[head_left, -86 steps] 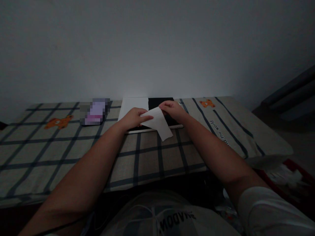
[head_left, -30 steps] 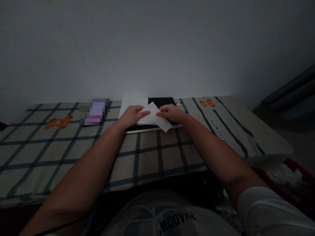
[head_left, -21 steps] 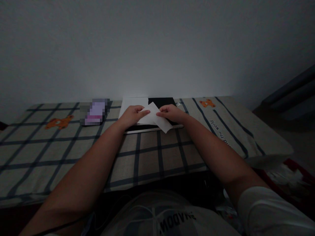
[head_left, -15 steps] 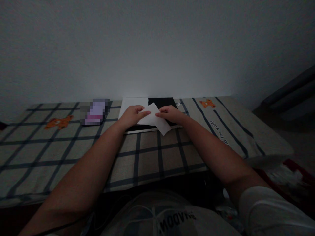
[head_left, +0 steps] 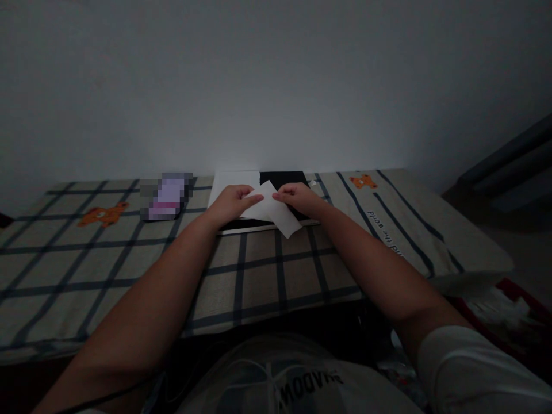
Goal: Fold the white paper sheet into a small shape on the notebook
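Note:
Between my two hands is a folded piece of white paper [head_left: 282, 215], its lower flap angled down to the right. My left hand [head_left: 235, 202] pinches its left side between thumb and fingers. At the upper right fold, my right hand [head_left: 297, 197] grips it with thumb and forefinger. Beneath the hands lies a flat black board [head_left: 284, 179] with a light front edge. A larger white sheet [head_left: 235, 179] covers its left part and has an uneven right edge. My palms hide some of both.
A checked tablecloth [head_left: 259, 276] with orange bear prints covers the table, which meets a pale wall [head_left: 276, 86]. Left of the board lies a phone [head_left: 166, 198], its screen blurred. A small white scrap [head_left: 313, 183] rests right of the board. A red container [head_left: 509, 305] stands low at right.
My right thumb has shifted up slightly on the paper, and the lower flap has turned a little to the right. My left hand looks still.

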Demonstrator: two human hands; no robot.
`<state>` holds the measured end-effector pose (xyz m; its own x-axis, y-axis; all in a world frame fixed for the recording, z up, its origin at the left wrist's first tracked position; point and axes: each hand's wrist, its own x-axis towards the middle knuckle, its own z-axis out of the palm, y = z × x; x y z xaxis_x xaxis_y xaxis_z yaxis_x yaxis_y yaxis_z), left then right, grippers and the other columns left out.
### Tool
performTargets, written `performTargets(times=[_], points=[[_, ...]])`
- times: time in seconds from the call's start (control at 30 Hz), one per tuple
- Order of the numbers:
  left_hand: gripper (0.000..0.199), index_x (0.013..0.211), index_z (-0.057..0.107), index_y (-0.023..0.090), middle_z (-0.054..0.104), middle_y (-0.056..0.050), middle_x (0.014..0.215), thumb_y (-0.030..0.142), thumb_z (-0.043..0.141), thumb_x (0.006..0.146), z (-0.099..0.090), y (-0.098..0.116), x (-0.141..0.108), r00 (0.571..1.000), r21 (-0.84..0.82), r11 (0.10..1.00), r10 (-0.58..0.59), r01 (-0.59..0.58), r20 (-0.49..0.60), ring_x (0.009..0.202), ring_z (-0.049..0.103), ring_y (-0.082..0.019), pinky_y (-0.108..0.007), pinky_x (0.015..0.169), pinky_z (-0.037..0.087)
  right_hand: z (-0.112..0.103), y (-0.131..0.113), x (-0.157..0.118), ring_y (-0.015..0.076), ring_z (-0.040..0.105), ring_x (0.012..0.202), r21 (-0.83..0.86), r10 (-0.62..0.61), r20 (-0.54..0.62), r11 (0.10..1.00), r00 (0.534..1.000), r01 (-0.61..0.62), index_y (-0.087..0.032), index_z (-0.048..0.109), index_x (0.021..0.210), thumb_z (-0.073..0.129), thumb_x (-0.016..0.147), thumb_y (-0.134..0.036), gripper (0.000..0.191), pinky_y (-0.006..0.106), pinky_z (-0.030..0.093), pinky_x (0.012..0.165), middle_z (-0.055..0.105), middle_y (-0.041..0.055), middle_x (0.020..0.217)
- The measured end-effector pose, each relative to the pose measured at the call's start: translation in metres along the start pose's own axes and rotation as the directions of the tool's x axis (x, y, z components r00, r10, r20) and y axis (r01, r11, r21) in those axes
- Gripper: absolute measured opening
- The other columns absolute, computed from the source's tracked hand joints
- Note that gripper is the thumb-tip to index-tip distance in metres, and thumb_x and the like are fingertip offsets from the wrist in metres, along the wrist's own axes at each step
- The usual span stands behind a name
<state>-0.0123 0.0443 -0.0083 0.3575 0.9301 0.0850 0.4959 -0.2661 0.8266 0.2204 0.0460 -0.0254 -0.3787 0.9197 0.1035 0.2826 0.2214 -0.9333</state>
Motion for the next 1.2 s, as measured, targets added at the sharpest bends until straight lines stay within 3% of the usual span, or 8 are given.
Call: performTargets(times=[0.2,0.4,0.57,0.8,0.97,1.2], points=[[0.037,0.078,0.067,0.016,0.055,0.002,0.059,0.053,0.071,0.079,0.0001,0.0054,-0.0028,0.999,-0.032,0.999,-0.031,0.032,0.018,0.052,0.044,-0.010,-0.023,0.049,0.031,0.0008,0.0026,-0.0006,0.0121,0.040,0.061,0.103,0.025,0.059,0.994,0.998,-0.031,-0.019,0.060,0.078,0.068,0.081,-0.053,0.035,0.027,0.031,0.057,0.048,-0.0037,0.068],[0.037,0.076,0.069,0.016,0.058,0.000,0.061,0.053,0.071,0.078,0.0014,0.0027,-0.0013,0.999,-0.024,1.000,0.000,0.001,0.038,0.054,0.047,-0.011,-0.023,0.049,0.030,0.0008,-0.0023,-0.0009,0.0146,0.046,0.070,-0.066,-0.048,-0.052,0.997,0.997,0.045,-0.017,0.066,0.078,0.063,0.085,-0.047,0.031,0.028,0.035,0.063,0.057,0.0006,0.073],[0.036,0.076,0.069,0.016,0.057,0.001,0.060,0.052,0.072,0.077,0.0013,0.0025,-0.0012,0.998,-0.024,0.999,-0.043,0.044,0.041,0.052,0.046,-0.010,-0.023,0.048,0.029,-0.0014,0.0001,0.0010,0.0155,0.048,0.071,-0.072,-0.064,-0.027,0.995,0.998,0.061,-0.016,0.068,0.080,0.061,0.085,-0.047,0.032,0.029,0.038,0.064,0.059,0.0018,0.074],[0.040,0.080,0.072,0.016,0.058,0.000,0.062,0.055,0.073,0.077,0.0003,-0.0017,0.0007,0.999,0.008,1.000,-0.010,0.010,0.030,0.054,0.048,-0.011,-0.024,0.049,0.030,0.0010,0.0000,0.0010,0.0158,0.049,0.073,-0.070,-0.074,-0.039,0.995,0.997,0.071,-0.017,0.067,0.082,0.061,0.084,-0.052,0.036,0.029,0.038,0.064,0.062,0.0033,0.078],[0.044,0.083,0.073,0.015,0.058,0.001,0.062,0.059,0.073,0.075,-0.0006,-0.0035,0.0025,1.000,0.022,1.000,0.007,-0.008,0.029,0.055,0.047,-0.011,-0.024,0.049,0.029,-0.0010,-0.0015,-0.0013,0.0141,0.045,0.068,-0.147,-0.072,-0.001,0.987,0.997,0.071,-0.017,0.064,0.076,0.063,0.081,-0.062,0.045,0.029,0.034,0.062,0.055,-0.0002,0.070],[0.041,0.075,0.071,0.017,0.056,0.001,0.060,0.058,0.074,0.072,0.0001,0.0031,-0.0009,0.999,0.036,0.999,0.036,-0.038,0.040,0.055,0.044,-0.011,-0.024,0.050,0.028,-0.0022,-0.0035,-0.0029,0.0139,0.046,0.067,-0.167,-0.054,0.036,0.984,0.998,0.059,-0.019,0.061,0.073,0.062,0.085,-0.050,0.034,0.028,0.033,0.061,0.054,-0.0008,0.070]])
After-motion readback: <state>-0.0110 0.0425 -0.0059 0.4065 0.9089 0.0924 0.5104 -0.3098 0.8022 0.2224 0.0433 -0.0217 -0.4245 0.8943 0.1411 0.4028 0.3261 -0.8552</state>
